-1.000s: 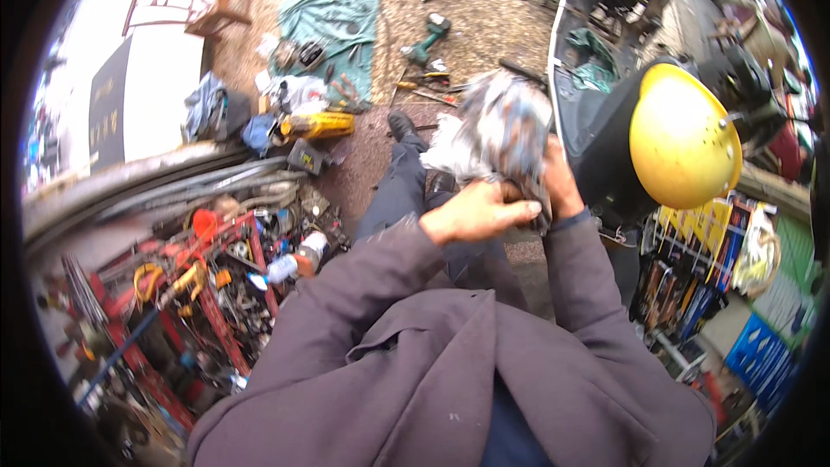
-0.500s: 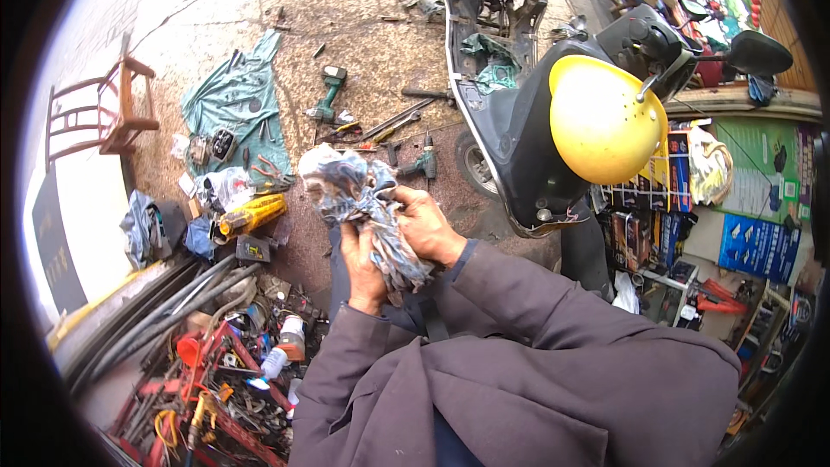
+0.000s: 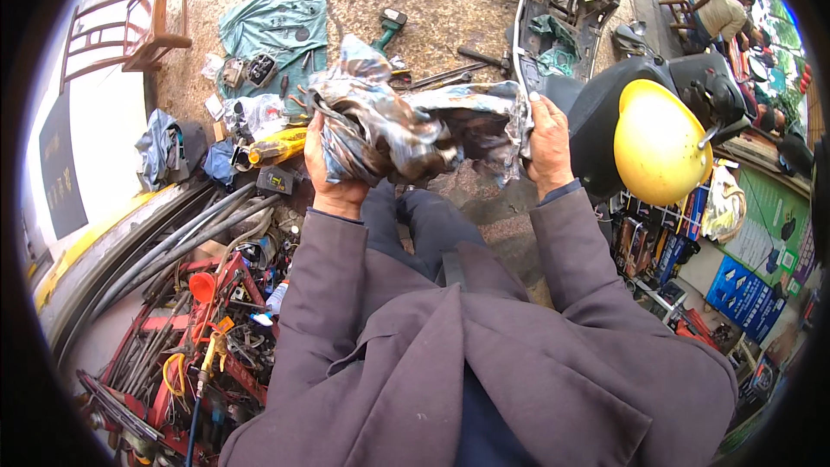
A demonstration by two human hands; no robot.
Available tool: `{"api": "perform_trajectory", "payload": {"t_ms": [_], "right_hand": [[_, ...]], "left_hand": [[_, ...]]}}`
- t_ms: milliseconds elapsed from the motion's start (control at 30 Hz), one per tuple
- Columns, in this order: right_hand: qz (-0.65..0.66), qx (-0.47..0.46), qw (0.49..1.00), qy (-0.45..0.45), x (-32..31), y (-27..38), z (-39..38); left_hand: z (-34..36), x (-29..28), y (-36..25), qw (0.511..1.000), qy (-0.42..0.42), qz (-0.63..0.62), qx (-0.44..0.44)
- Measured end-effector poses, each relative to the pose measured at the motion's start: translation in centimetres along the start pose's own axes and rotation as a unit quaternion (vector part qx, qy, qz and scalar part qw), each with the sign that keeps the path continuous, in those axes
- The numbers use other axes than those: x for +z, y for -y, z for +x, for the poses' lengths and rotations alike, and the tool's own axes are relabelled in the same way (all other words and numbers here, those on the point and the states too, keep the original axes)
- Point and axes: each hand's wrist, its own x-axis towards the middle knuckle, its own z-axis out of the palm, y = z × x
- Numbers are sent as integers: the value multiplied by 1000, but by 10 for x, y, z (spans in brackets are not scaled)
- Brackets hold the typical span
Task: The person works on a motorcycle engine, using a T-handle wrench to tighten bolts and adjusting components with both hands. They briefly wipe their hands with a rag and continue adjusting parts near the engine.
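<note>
A dirty, crumpled grey rag (image 3: 415, 125) is stretched out in front of me between both hands. My left hand (image 3: 333, 175) grips its bunched left end, fingers closed around the cloth. My right hand (image 3: 548, 140) holds the right edge, fingers curled over the top. Both arms wear grey-purple jacket sleeves. My dark trouser legs (image 3: 424, 220) show below the rag.
A scooter (image 3: 588, 69) with a yellow helmet (image 3: 661, 143) stands at the right. A teal cloth (image 3: 277, 22), hand tools and a yellow bottle (image 3: 277, 149) lie on the ground ahead. A red tool rack (image 3: 199, 337) with cables sits lower left. A wooden chair (image 3: 130, 26) stands far left.
The rag, bunched between my hands before, is now pulled apart and spread wide. My hands have moved away from each other. The view has shifted.
</note>
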Motion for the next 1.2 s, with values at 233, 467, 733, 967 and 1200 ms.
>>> {"api": "perform_trajectory", "payload": {"t_ms": [233, 467, 733, 967, 1200], "right_hand": [[-96, 58, 954, 277, 86, -29, -28], [-162, 48, 979, 117, 68, -35, 21], [-332, 64, 929, 153, 32, -29, 80], [-405, 82, 891, 191, 26, -119, 153], [-751, -59, 624, 208, 25, -189, 220]], "left_hand": [[13, 29, 62, 963, -85, 248, 55], [-3, 20, 63, 755, 54, 631, 170], [20, -138, -7, 797, -377, 470, 44], [-23, -215, -36, 794, -527, 288, 97], [-45, -248, -46, 774, -586, 190, 148]]}}
